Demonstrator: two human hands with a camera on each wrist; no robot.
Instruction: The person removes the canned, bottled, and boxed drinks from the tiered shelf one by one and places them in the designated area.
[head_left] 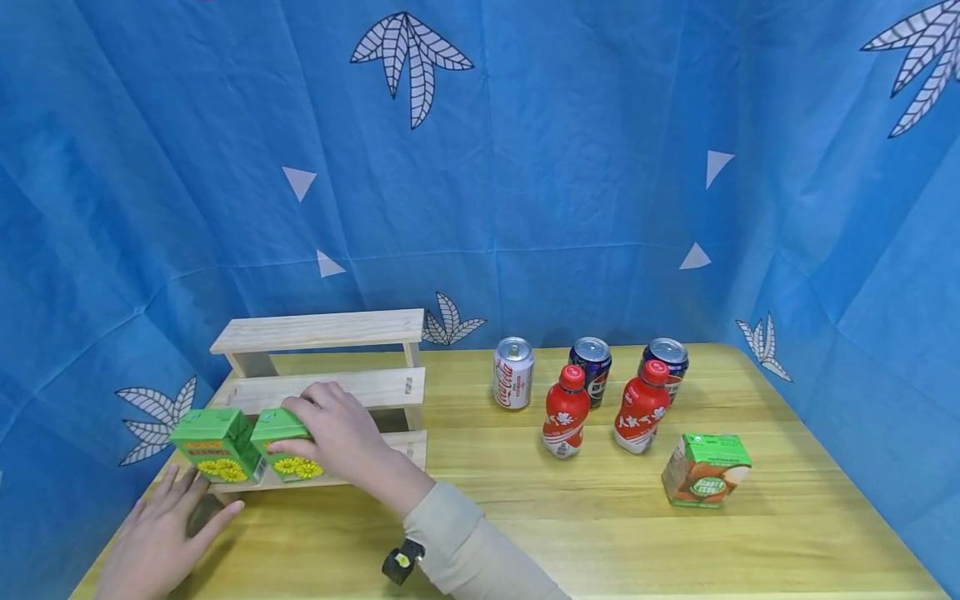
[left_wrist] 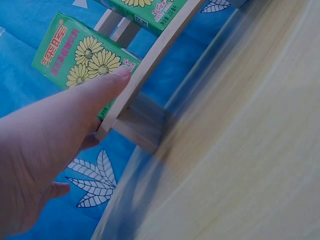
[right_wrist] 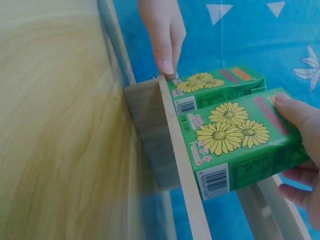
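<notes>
Two green drink cartons with yellow flowers stand side by side on the lowest tier of a wooden step shelf (head_left: 322,387). My right hand (head_left: 337,433) grips the right carton (right_wrist: 235,137) near its top, thumb on the flowered front and fingers behind. Beside it is the left carton (head_left: 217,446), at the tier's left end. My left hand (head_left: 161,529) is at that end, low by the left carton, with its fingers extended and thumb spread. In the left wrist view its thumb (left_wrist: 107,82) overlaps the carton's lower front; whether it touches the carton I cannot tell.
Right of the shelf stand a white Coca-Cola can (head_left: 513,373), two dark blue cans (head_left: 592,358), and two red bottles (head_left: 567,412). A brown and green carton (head_left: 705,471) is farther right on the wooden table (head_left: 600,542). Blue cloth (head_left: 562,167) surrounds the table's back and sides.
</notes>
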